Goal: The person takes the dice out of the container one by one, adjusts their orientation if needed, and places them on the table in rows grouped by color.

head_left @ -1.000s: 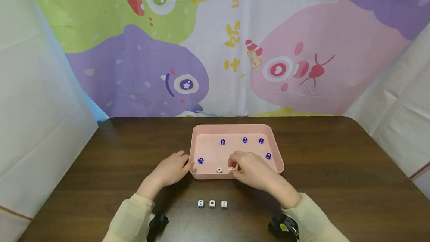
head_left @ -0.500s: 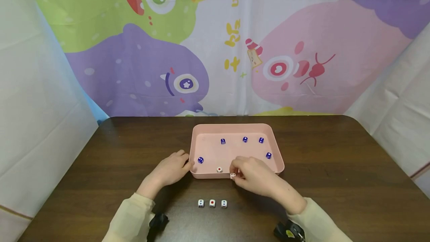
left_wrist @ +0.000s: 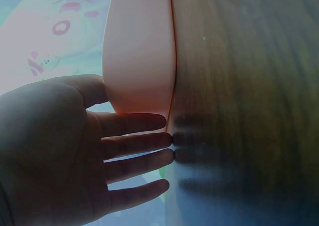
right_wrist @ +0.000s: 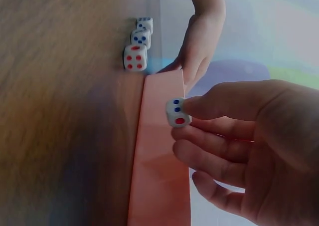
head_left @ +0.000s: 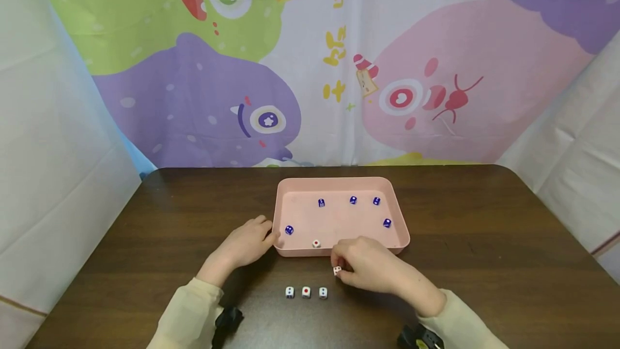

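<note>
My right hand [head_left: 370, 264] pinches a white die [head_left: 337, 270] between thumb and fingers, just outside the near wall of a pink tray [head_left: 334, 185]. The right wrist view shows blue pips and a red pip on this die [right_wrist: 177, 112]. At the tray's near-left corner, my left hand [head_left: 247, 244] holds the wall, thumb over the rim and straight fingers along the outside. Inside the tray, another white die [head_left: 316, 243] lies by the near wall. Three white dice stand in a row in front of the tray, the middle die [head_left: 306, 291] showing a red pip.
Several blue dice lie spread inside the tray, among them one at the left [head_left: 289, 230] and one at the right [head_left: 387, 223]. Everything rests on a dark wooden table [head_left: 484, 263]. A printed cartoon curtain [head_left: 334, 139] hangs behind its far edge.
My right hand has brought the pinched die from inside the tray over the near wall, toward me. The left hand and the other dice stay put.
</note>
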Demonstrator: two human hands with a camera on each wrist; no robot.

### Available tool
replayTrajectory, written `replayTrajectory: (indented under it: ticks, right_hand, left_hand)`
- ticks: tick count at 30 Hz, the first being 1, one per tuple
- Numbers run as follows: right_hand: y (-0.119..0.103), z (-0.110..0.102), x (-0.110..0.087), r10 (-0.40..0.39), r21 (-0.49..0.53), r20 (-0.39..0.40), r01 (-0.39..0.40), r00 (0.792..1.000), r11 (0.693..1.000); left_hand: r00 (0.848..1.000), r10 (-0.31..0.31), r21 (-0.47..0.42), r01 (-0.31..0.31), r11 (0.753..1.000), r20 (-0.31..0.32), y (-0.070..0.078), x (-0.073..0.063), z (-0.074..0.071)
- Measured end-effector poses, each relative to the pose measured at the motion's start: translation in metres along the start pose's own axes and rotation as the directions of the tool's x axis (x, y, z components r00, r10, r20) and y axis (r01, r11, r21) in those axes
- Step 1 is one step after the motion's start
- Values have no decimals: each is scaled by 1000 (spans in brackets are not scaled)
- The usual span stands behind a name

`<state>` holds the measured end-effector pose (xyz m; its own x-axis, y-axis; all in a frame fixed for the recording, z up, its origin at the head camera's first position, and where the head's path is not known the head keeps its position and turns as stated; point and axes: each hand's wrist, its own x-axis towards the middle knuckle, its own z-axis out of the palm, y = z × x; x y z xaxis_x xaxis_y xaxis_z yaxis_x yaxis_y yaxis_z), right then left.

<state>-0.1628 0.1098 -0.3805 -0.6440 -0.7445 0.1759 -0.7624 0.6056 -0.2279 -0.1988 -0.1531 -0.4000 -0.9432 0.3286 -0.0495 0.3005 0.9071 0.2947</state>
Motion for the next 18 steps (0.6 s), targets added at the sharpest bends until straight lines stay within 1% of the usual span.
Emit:
replayTrajectory:
  ticks: [5,8,18]
  right_hand:
    - [-5,1,-2,1,0,66,-1,998,1000]
    - [-6,3,-2,2,7,92,-2,996,1000]
    - [-11,5,-5,-13,-12,124,14,992,1000]
  left_hand:
    - [1000,-7,1,7,1000,2,0,-1,0]
    - [1000,-8,1,8,1000,3,0,-1,1]
    - [1000,7,10,-7,1000,-4,0,1,0]
